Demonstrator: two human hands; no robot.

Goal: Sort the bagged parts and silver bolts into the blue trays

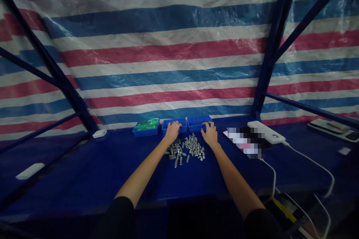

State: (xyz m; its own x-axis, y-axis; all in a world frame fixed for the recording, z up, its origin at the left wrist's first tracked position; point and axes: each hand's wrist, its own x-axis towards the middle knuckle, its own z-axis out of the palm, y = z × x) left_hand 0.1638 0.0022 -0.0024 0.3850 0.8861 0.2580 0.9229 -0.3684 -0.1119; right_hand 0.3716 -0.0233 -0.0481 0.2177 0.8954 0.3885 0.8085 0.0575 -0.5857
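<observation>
My left hand (172,131) reaches over the front edge of the middle blue bin (183,128), its fingers apart. At the front right corner of the right blue bin (199,120) is my right hand (209,133), fingers spread. Between my hands, on the blue table, lie two adjoining piles of small metal parts: longer cylindrical pieces (176,150) on the left, partly behind my left wrist, and shorter pieces (194,146) on the right. A third blue bin (146,132) at the left holds green packets (147,123).
On the blue table (190,183), a phone-like device (245,141) with a blurred screen and a white box (266,132) with cables lie at right. A small white object (100,133) sits at left. Blue metal posts flank the striped sheet (168,56).
</observation>
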